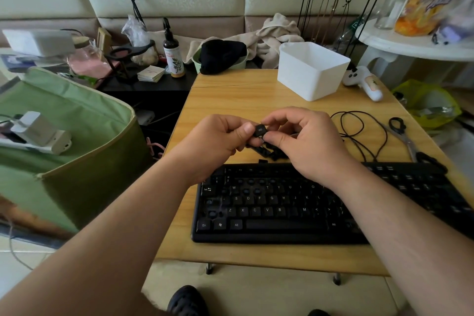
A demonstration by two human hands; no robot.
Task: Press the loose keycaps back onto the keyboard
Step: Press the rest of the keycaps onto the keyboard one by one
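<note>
1. Two bare hands meet above the far edge of the keyboard [282, 213], both pinching one small black keycap [259, 131] between them.
2. Left hand [213, 141]: fingers curled, thumb tip pressed against the cap's left side.
3. Right hand [305, 141]: thumb under the cap, forefinger hooked over its top, the remaining fingers curled.
4. That keycap is squarish with a pale printed legend on its smooth face; the legend is too small to read.
5. More loose keycaps [266, 150] lie in a dark, lumpy heap on the table [230, 100], just beyond the keyboard and partly hidden under the hands.
6. Matte black plastic forms the keyboard, which has several bare round sockets in its upper and left rows.
7. Pale wood grain covers the table top, which also carries a white, glossy rectangular plastic bin [311, 70], a thin black looping cable [359, 131], and metal scissors [405, 136] with black handles.
</note>
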